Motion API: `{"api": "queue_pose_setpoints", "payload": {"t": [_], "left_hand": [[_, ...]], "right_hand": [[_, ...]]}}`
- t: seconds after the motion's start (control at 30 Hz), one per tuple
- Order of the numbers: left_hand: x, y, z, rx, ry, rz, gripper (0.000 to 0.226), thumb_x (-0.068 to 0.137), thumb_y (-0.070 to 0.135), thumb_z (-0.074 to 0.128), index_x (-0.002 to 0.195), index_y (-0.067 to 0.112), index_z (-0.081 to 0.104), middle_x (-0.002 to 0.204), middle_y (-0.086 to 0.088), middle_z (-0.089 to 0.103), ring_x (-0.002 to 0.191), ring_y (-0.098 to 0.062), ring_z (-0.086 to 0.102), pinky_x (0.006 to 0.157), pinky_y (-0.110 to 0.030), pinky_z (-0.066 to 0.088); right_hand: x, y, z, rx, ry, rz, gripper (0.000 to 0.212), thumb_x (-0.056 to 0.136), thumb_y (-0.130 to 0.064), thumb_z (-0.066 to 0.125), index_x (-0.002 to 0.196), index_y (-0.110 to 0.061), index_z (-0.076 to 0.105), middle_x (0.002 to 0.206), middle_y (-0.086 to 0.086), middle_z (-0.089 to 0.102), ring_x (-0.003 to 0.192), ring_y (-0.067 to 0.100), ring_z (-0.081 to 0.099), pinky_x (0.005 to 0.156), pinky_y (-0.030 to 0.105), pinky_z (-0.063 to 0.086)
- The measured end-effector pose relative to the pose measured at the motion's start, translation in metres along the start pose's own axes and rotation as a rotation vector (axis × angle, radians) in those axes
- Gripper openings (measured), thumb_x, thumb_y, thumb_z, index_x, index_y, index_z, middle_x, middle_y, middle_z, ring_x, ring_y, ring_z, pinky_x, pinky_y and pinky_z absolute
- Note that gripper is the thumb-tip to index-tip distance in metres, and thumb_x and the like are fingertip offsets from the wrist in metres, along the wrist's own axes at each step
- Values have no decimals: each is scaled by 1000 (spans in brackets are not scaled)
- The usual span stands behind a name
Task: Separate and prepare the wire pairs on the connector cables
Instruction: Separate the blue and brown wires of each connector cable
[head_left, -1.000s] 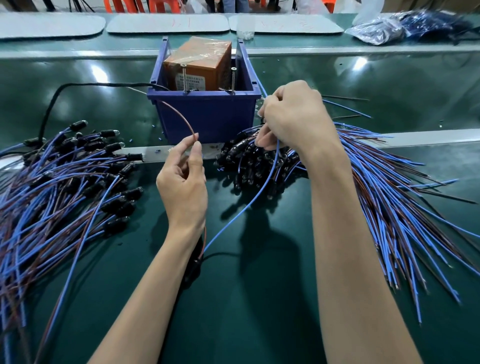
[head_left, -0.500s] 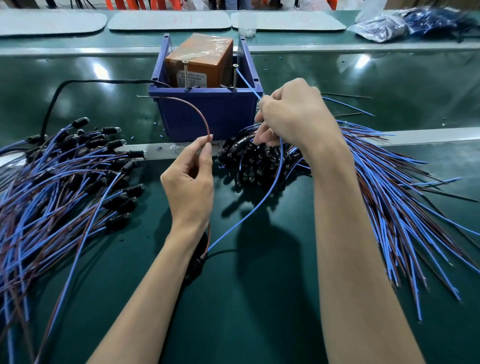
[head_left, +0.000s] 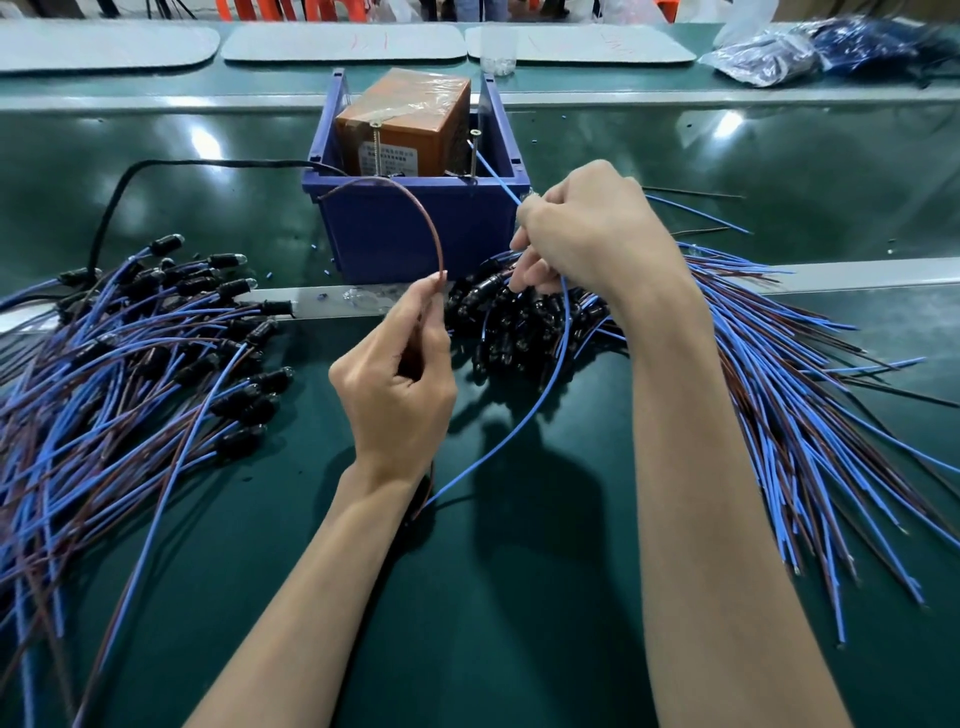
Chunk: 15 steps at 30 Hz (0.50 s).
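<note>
My left hand (head_left: 397, 384) pinches a brown wire (head_left: 415, 208) that arcs up and left in front of the blue bin. My right hand (head_left: 587, 234) grips a blue wire (head_left: 524, 415); its free end runs up to a screw post (head_left: 474, 156) on the bin's front rim. Both wires drop to one black connector, mostly hidden beneath my left wrist. A pile of black connectors with blue and brown wires (head_left: 519, 327) lies under my right hand. Another such pile (head_left: 130, 364) lies at the left.
The blue bin (head_left: 415, 234) holds an orange-brown box (head_left: 410, 119) and a second screw post (head_left: 375, 150). A black cable (head_left: 119, 192) curves at the left. Wires fan out to the right (head_left: 805, 415). A metal strip (head_left: 857, 273) crosses the green bench. Plastic bags (head_left: 810, 47) lie far right.
The brown wire's free end has swung further up and left across the bin front. My left hand rose slightly. My right hand keeps the blue wire by the post.
</note>
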<state>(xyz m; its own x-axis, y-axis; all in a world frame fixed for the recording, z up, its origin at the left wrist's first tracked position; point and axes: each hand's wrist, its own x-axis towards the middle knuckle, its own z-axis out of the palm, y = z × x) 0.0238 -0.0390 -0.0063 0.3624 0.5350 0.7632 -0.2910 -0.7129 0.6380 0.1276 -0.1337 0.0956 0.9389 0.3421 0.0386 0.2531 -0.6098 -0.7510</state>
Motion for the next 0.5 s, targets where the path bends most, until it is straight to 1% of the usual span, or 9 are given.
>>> {"api": "queue_pose_setpoints", "payload": {"t": [0.07,0.1,0.13,0.17,0.23,0.33,0.43,0.5], "left_hand": [[0,1,-1,3,61,-43,18,93,8,54,102,-1,66,60,5,53,51,-3,39,56,-5,33],[1,2,-1,-6,93,-84,15,94,11,52,103,6,63,55,8,44,46,-6,34,53,-9,31],[2,2,-2,-20,119,-132,11,96,15,50,103,14,58,52,9,38,44,-6,30,50,-16,30],[3,2,-2,-41,138,-180,9,96,18,48,103,21,52,51,8,36,43,-6,30,48,-21,29],[5,3,-2,-88,169,-236,12,97,17,45,101,28,45,53,9,38,42,-7,33,47,-24,29],[8,2,-1,-108,180,-290,18,98,15,43,99,32,42,55,10,42,43,-5,36,46,-24,30],[9,-5,1,-49,62,-381,15,98,19,46,97,34,48,51,10,44,43,-7,34,48,-29,31],[9,-10,2,-31,11,-414,13,97,19,49,96,30,55,52,11,44,46,-8,34,50,-29,32]], "right_hand": [[0,0,0,0,-2,3,31,81,-12,42,81,4,68,50,3,67,61,24,71,69,36,61],[0,0,0,3,-5,4,31,81,-12,42,81,5,68,50,3,67,61,24,71,68,35,61],[0,0,0,6,-7,7,31,82,-12,42,81,5,68,50,3,67,61,24,71,68,35,61],[0,0,-1,9,-8,8,31,82,-12,42,81,5,68,50,4,67,61,24,71,68,35,61],[-1,0,-1,13,-7,9,31,82,-12,42,81,5,68,51,4,67,62,24,71,68,34,61],[-1,0,-2,21,-7,11,32,83,-12,42,83,7,67,51,4,67,61,24,72,67,34,61],[-1,-1,-2,11,-7,9,32,83,-13,42,84,6,68,51,4,67,62,24,72,68,35,61],[-2,-1,-3,11,-8,10,31,83,-12,42,83,6,68,51,4,68,62,24,72,68,35,61]]}}
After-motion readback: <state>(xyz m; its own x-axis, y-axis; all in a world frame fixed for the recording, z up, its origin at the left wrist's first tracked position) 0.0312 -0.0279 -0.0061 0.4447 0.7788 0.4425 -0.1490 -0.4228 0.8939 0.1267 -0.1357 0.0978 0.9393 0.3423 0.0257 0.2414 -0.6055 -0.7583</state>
